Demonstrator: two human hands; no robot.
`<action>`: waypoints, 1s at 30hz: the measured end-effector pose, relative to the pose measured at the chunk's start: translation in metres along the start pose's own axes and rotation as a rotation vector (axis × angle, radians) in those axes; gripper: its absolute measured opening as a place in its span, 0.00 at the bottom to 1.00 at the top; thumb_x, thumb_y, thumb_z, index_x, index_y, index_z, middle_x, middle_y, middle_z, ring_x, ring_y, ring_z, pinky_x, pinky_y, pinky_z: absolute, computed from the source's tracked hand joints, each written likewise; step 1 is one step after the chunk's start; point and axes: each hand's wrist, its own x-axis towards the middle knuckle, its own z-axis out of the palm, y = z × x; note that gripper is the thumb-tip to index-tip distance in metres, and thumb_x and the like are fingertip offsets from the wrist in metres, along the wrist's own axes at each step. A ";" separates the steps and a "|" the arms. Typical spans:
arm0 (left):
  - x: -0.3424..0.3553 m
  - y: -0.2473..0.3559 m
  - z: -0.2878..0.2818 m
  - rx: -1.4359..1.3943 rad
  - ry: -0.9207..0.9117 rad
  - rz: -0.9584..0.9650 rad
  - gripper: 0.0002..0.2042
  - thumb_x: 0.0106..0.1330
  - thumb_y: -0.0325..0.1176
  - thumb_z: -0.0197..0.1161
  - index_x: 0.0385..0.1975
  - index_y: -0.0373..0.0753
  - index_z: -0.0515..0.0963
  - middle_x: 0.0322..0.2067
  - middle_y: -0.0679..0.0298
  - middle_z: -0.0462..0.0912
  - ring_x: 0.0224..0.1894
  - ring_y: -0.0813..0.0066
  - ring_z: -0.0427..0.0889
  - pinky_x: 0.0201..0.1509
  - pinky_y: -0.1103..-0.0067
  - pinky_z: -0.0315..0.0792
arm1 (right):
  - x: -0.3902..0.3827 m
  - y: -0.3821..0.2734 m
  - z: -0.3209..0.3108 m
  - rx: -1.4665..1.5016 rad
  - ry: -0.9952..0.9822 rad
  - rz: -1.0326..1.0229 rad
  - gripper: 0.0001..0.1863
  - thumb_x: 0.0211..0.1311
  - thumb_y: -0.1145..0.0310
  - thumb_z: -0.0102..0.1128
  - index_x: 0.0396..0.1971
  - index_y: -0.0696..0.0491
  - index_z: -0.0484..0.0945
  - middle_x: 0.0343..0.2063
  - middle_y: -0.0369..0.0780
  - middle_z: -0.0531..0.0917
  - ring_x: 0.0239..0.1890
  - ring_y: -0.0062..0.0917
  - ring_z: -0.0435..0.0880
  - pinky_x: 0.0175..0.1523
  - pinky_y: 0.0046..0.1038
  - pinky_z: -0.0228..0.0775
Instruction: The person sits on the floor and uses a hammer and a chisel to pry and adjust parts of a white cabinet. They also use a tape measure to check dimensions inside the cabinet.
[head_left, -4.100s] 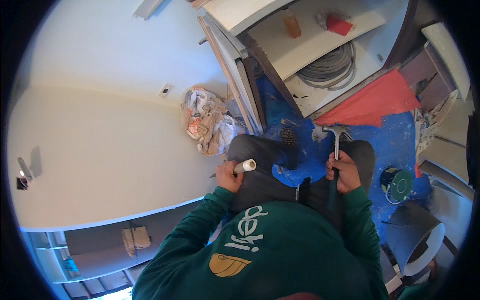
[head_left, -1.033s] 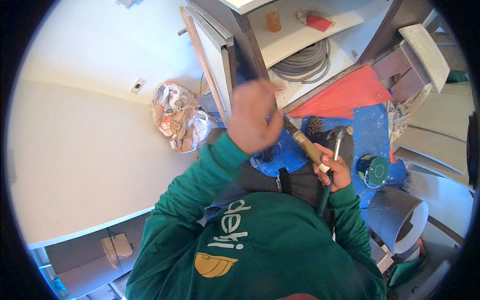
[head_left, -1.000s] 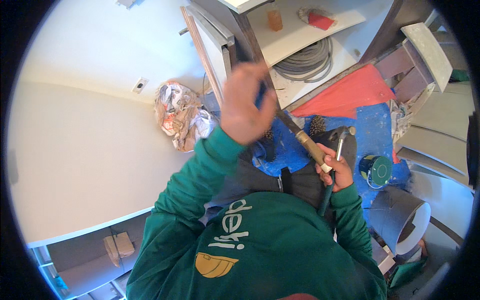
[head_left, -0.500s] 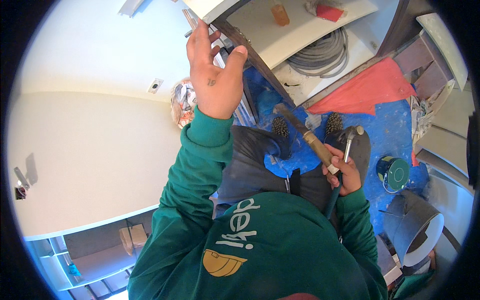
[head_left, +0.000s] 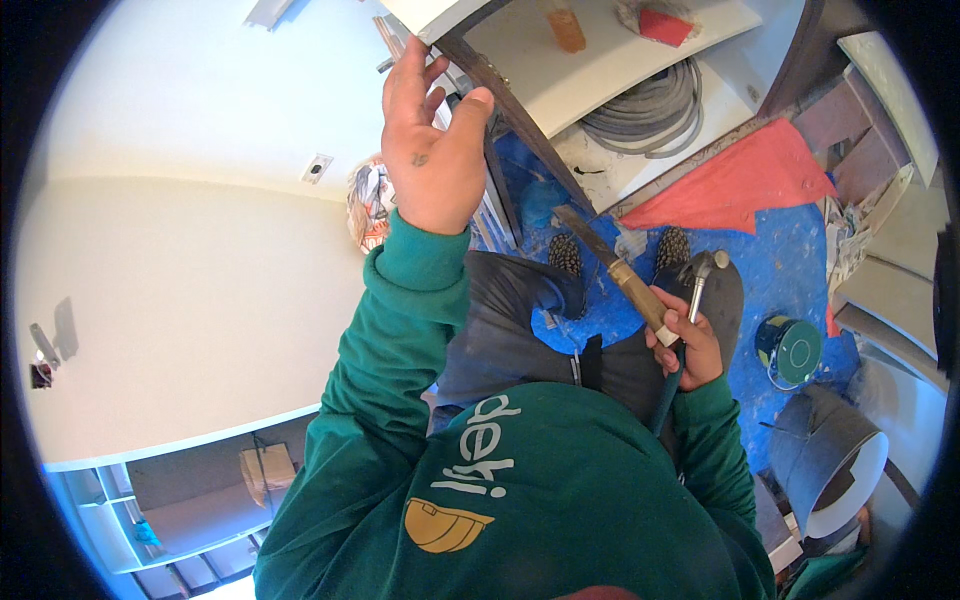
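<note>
Cabinet (head_left: 620, 70): stands ahead. Hammer (head_left: 697, 292): gripped in the right hand (head_left: 695, 347), above the thigh (head_left: 727, 305). Chisel (head_left: 634, 285): clasped in the same grip, presumably freeing the left hand (head_left: 435, 165), spread wide at the cabinet's corner (head_left: 430, 22); contact cannot be confirmed.

The left hand (head_left: 435, 150) was raised with fingers spread, its tips at the pale corner of an open cabinet (head_left: 515, 88); whether they touched it could not be told. The right hand (head_left: 692, 345) gripped a claw hammer (head_left: 697, 297), head upward, together with a wooden-handled chisel (head_left: 632, 288) whose blade slanted away toward the cabinet. Inside lay a coiled grey hose (head_left: 655, 125) below a shelf (head_left: 615, 72). A red sheet (head_left: 735, 185) lay on the blue floor covering (head_left: 745, 265), and a lidded green bucket (head_left: 790, 350) stood near the right knee.
</note>
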 end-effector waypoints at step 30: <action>0.037 -0.013 0.023 -0.283 0.376 -0.120 0.11 0.55 0.26 0.70 0.36 0.31 0.79 0.30 0.64 0.82 0.28 0.83 0.77 0.32 0.83 0.73 | 0.006 0.011 0.004 -0.085 0.024 0.027 0.27 0.67 0.64 0.56 0.63 0.58 0.66 0.26 0.48 0.81 0.12 0.19 0.70 0.15 0.16 0.63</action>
